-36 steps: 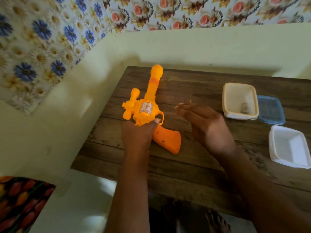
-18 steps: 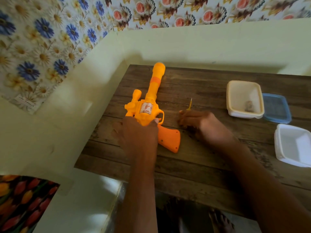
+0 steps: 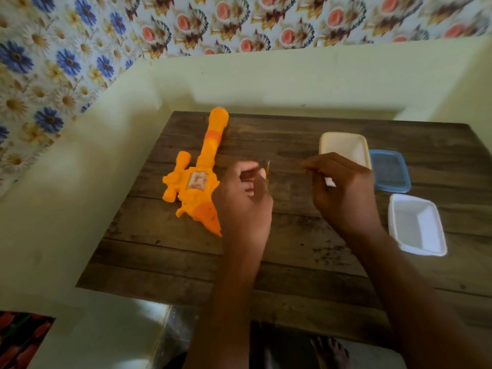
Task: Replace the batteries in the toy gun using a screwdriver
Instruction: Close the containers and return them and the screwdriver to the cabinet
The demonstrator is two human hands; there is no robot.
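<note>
Likely light, rigid plastic, the orange toy gun [image 3: 197, 179] lies near the wooden table's [image 3: 292, 262] left edge; hold its body. The left hand [image 3: 246, 201] pinches a thin yellow screwdriver [image 3: 267, 171]; the right hand's [image 3: 343, 190] curled grip I cannot tell.

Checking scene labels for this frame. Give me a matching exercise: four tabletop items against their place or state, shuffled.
Items:
1. toy gun
2. screwdriver
3. blue lid
4. white container

States:
A. flat beside the cream container
B. in the left hand
C. lying unheld, barrel toward the wall
D. open, nearest the table's right edge

Pairs: 1-C, 2-B, 3-A, 4-D
</note>
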